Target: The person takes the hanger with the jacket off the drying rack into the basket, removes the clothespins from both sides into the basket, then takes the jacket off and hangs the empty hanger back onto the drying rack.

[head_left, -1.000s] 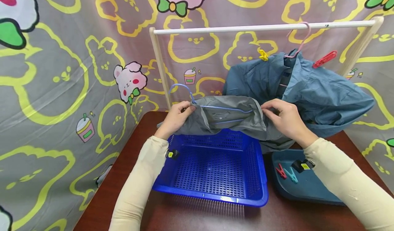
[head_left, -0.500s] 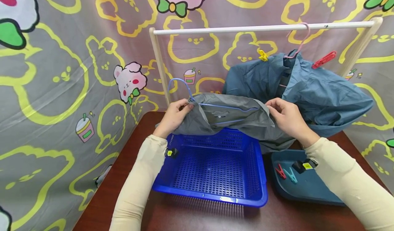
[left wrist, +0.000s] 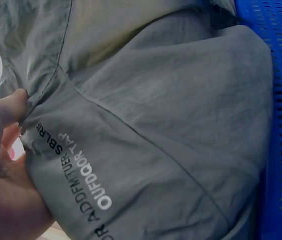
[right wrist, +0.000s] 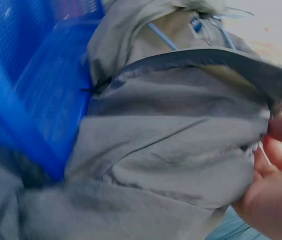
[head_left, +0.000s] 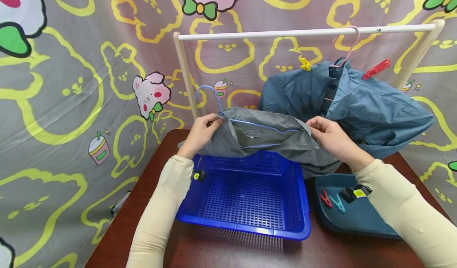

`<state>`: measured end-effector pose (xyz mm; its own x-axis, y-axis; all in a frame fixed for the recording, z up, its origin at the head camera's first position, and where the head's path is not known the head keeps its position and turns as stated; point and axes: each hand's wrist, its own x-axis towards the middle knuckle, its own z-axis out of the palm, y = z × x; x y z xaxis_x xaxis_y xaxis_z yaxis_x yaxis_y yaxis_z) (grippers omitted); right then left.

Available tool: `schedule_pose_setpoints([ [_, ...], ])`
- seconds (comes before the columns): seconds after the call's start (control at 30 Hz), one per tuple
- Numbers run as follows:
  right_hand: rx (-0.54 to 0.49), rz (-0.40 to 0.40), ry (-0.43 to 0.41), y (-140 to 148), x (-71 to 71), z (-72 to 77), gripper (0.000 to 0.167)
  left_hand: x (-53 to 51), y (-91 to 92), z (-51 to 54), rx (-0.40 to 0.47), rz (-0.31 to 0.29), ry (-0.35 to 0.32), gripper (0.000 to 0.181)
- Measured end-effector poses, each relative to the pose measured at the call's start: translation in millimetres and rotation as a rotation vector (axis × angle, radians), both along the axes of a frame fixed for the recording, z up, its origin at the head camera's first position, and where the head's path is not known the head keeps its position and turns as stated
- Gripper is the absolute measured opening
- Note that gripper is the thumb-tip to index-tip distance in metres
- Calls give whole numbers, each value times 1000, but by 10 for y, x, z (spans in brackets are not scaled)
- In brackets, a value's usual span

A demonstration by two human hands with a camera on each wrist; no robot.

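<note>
A grey garment [head_left: 228,141] is stretched between both hands above the back of a blue basket [head_left: 246,231]. Inside its collar opening lies a blue hanger [head_left: 219,100], its hook rising at the left. The left hand [head_left: 200,135] pinches the cloth beside the hook; in the left wrist view, thumb and fingers hold the edge near printed lettering [left wrist: 83,170]. At the other end the right hand [head_left: 332,139] pinches the garment's edge, also visible in the right wrist view, where the right hand [right wrist: 276,175] grips the cloth [right wrist: 156,165].
Behind stands a rack with a white rail [head_left: 271,33]. From it a blue-grey garment [head_left: 371,109] hangs on a pink hanger [head_left: 353,45], with a yellow clip [head_left: 305,64] and a red clip [head_left: 376,69]. A dark tray [head_left: 371,220] at right holds red and teal clips [head_left: 337,203].
The hanger's hook has risen and stands more upright. The right hand has moved slightly right and the garment's right end is drawn out with it.
</note>
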<state>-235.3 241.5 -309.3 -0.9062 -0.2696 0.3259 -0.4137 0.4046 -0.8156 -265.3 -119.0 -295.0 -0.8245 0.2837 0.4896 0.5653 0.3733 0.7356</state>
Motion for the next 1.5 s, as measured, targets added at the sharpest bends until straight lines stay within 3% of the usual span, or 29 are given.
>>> schedule_pose_setpoints([
  [0.1,222,-154,270,-52,25,-12,10,-106,-15,-101,1,21,14,20],
  [0.17,293,-191,403,-74,32,-33,15,-186,-26,-175,5,32,21,22],
  [0.27,350,-187,525,-85,42,-72,21,-198,-25,-199,9,39,16,20],
  [0.43,409,-152,561,-119,98,-108,21,-196,-12,-219,10,54,29,17],
  [0.63,495,-265,591,-216,148,-104,32,-191,17,-225,13,66,62,18],
  [0.67,500,-282,601,-227,148,-101,32,-143,33,-184,18,68,59,18],
  [0.7,501,-295,611,-233,143,-100,31,-95,47,-144,21,66,60,18],
  [0.8,503,-317,635,-237,141,-89,21,-92,55,-141,24,59,68,19],
  [0.87,503,-330,637,-226,142,-78,16,-92,56,-140,23,60,61,18],
  [0.93,501,-341,640,-205,134,-67,14,-178,30,-215,23,54,70,18],
  [1.07,468,-342,653,-148,96,-56,13,-170,28,-210,18,42,80,17],
  [1.17,440,-323,615,-112,76,-48,12,-171,27,-216,27,33,72,17],
  [1.37,383,-284,328,-27,85,10,17,-179,10,-250,69,35,27,19],
  [1.5,273,-229,127,37,65,29,25,-181,1,-257,82,40,40,18],
])
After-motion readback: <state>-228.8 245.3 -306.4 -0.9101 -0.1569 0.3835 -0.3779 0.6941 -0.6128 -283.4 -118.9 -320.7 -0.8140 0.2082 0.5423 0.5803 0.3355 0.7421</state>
